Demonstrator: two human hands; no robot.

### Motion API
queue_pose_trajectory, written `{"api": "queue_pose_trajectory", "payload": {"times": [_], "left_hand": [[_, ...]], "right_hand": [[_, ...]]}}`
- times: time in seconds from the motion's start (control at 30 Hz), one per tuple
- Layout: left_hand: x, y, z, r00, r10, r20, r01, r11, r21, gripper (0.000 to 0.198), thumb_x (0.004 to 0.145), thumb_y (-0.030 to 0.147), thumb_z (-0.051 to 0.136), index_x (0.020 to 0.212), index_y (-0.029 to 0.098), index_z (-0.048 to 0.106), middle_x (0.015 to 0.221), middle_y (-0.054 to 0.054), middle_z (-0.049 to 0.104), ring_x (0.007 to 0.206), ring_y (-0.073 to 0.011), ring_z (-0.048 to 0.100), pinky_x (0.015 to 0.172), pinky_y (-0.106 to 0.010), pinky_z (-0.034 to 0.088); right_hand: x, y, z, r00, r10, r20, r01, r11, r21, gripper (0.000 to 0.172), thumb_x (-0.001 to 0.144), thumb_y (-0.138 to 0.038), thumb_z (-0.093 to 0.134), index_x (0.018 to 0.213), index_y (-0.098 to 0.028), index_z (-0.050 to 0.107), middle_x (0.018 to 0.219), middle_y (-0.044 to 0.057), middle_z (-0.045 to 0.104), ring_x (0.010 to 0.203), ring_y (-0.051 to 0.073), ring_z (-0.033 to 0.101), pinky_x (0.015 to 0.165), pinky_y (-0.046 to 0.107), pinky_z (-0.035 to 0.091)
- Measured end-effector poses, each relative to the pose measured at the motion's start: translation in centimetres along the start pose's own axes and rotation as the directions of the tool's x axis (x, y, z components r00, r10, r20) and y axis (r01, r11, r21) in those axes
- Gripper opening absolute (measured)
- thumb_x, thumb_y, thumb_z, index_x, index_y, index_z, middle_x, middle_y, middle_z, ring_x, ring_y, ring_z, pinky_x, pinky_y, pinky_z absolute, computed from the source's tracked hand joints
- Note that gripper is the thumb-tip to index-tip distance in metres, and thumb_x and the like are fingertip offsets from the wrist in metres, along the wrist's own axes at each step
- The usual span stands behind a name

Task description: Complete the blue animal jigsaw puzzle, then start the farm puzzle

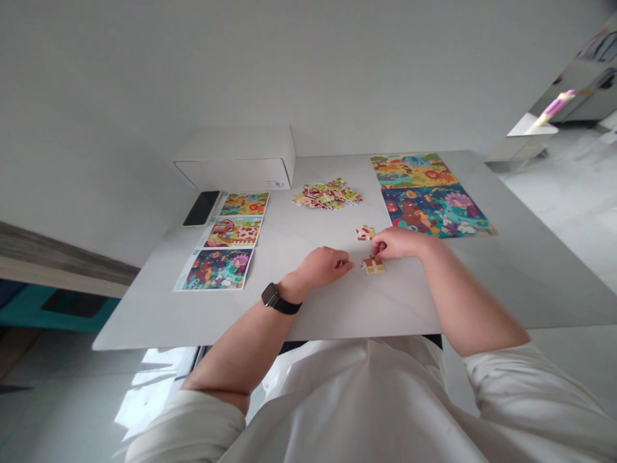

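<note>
Shirt (361,399) foremost, puzzle pieces (375,267) lie beside right hand (396,244).

- The bench (357,315) has a smooth, pale top.
- A white box (231,173) sits at its far left corner.
- A black phone (202,208) lies by the left edge, just in front of the box.
- Three picture cards (231,231) line up along the left edge.
- A heap of puzzle pieces (328,194) lies toward the middle of the far edge.
- Nearer the front edge are a patchy red-and-white piece (364,233) and a brown-and-green cluster (374,266).
- Two colourful pictures (434,193) adjoin toward the far right corner.
</note>
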State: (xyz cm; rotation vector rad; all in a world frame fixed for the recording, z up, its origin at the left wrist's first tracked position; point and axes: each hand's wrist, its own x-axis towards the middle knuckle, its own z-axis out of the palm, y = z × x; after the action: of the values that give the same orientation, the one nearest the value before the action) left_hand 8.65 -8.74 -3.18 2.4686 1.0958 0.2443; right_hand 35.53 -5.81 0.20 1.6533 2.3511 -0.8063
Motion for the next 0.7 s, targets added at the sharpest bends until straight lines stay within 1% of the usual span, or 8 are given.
{"api": "queue_pose_trajectory", "payload": {"times": [0.2, 0.27, 0.33, 0.37, 0.43, 0.5, 0.57, 0.7], "left_hand": [[0.0, -0.2, 0.1, 0.999, -0.007, 0.05, 0.005, 0.999, 0.04, 0.04, 0.106, 0.048, 0.052, 0.085, 0.023, 0.075, 0.082, -0.008, 0.078, 0.069, -0.0205, 0.063, 0.063, -0.033, 0.028], [0.0, -0.1, 0.1, 0.998, -0.009, 0.062, 0.006, 0.999, 0.046, 0.04, 0.107, 0.048, 0.051, 0.086, 0.023, 0.074, 0.083, -0.008, 0.078, 0.07, -0.0209, 0.063, 0.063, -0.034, 0.027], [0.0, 0.0, 0.0, 0.997, -0.012, 0.071, 0.008, 0.998, 0.054, 0.04, 0.107, 0.048, 0.051, 0.085, 0.023, 0.074, 0.083, -0.008, 0.078, 0.07, -0.0214, 0.063, 0.063, -0.034, 0.027], [0.0, 0.0, 0.0, 0.997, -0.015, 0.075, 0.01, 0.998, 0.058, 0.04, 0.107, 0.048, 0.051, 0.084, 0.023, 0.073, 0.083, -0.008, 0.078, 0.071, -0.0216, 0.063, 0.063, -0.035, 0.026], [0.0, 0.1, 0.0, 0.997, -0.022, 0.08, 0.017, 0.998, 0.066, 0.041, 0.107, 0.049, 0.052, 0.084, 0.023, 0.073, 0.084, -0.008, 0.078, 0.071, -0.0219, 0.064, 0.063, -0.035, 0.026], [0.0, 0.2, 0.0, 0.996, -0.025, 0.082, 0.02, 0.998, 0.068, 0.04, 0.107, 0.049, 0.052, 0.085, 0.023, 0.074, 0.085, -0.008, 0.079, 0.072, -0.022, 0.065, 0.063, -0.034, 0.027], [-0.1, 0.2, 0.1, 0.997, -0.024, 0.078, 0.018, 0.998, 0.068, 0.04, 0.107, 0.048, 0.053, 0.086, 0.023, 0.074, 0.086, -0.008, 0.079, 0.073, -0.022, 0.066, 0.063, -0.034, 0.028], [-0.2, 0.3, 0.0, 0.997, -0.019, 0.081, 0.014, 0.998, 0.067, 0.04, 0.108, 0.048, 0.052, 0.086, 0.023, 0.075, 0.086, -0.008, 0.079, 0.073, -0.0222, 0.066, 0.063, -0.034, 0.028]], "right_hand": [[-0.2, 0.1, -0.4, 0.999, 0.034, 0.038, -0.032, 0.998, -0.049, 0.005, 0.085, -0.025, 0.083, 0.09, -0.024, 0.083, 0.094, 0.001, 0.084, 0.084, 0.019, 0.075, 0.071, 0.025, 0.047], [-0.2, 0.5, -0.5, 0.999, 0.038, 0.009, -0.037, 0.998, -0.046, 0.003, 0.088, -0.025, 0.081, 0.091, -0.023, 0.082, 0.094, 0.001, 0.084, 0.084, 0.019, 0.075, 0.071, 0.025, 0.046], [0.0, 1.0, -0.4, 0.996, 0.054, -0.069, -0.057, 0.998, -0.038, 0.005, 0.091, -0.025, 0.079, 0.094, -0.023, 0.082, 0.095, 0.002, 0.084, 0.084, 0.019, 0.074, 0.072, 0.025, 0.046], [0.1, 1.3, -0.2, 0.99, 0.067, -0.124, -0.072, 0.997, -0.034, 0.008, 0.092, -0.025, 0.078, 0.099, -0.023, 0.081, 0.096, 0.003, 0.084, 0.084, 0.019, 0.074, 0.072, 0.025, 0.046], [0.7, 1.7, 0.2, 0.968, 0.097, -0.23, -0.105, 0.994, -0.023, 0.019, 0.093, -0.027, 0.078, 0.112, -0.023, 0.079, 0.098, 0.003, 0.084, 0.084, 0.019, 0.074, 0.072, 0.026, 0.046], [1.4, 2.1, 0.8, 0.949, 0.114, -0.294, -0.124, 0.992, -0.016, 0.032, 0.095, -0.029, 0.078, 0.126, -0.023, 0.075, 0.099, 0.003, 0.084, 0.083, 0.019, 0.074, 0.072, 0.027, 0.046], [2.0, 2.4, 1.2, 0.942, 0.117, -0.313, -0.13, 0.991, -0.019, 0.038, 0.096, -0.03, 0.077, 0.134, -0.023, 0.073, 0.099, 0.004, 0.084, 0.082, 0.02, 0.073, 0.072, 0.028, 0.046], [2.6, 2.6, 1.5, 0.939, 0.124, -0.321, -0.137, 0.99, -0.018, 0.04, 0.097, -0.032, 0.076, 0.137, -0.025, 0.074, 0.096, 0.004, 0.083, 0.08, 0.02, 0.073, 0.072, 0.028, 0.045]]}}
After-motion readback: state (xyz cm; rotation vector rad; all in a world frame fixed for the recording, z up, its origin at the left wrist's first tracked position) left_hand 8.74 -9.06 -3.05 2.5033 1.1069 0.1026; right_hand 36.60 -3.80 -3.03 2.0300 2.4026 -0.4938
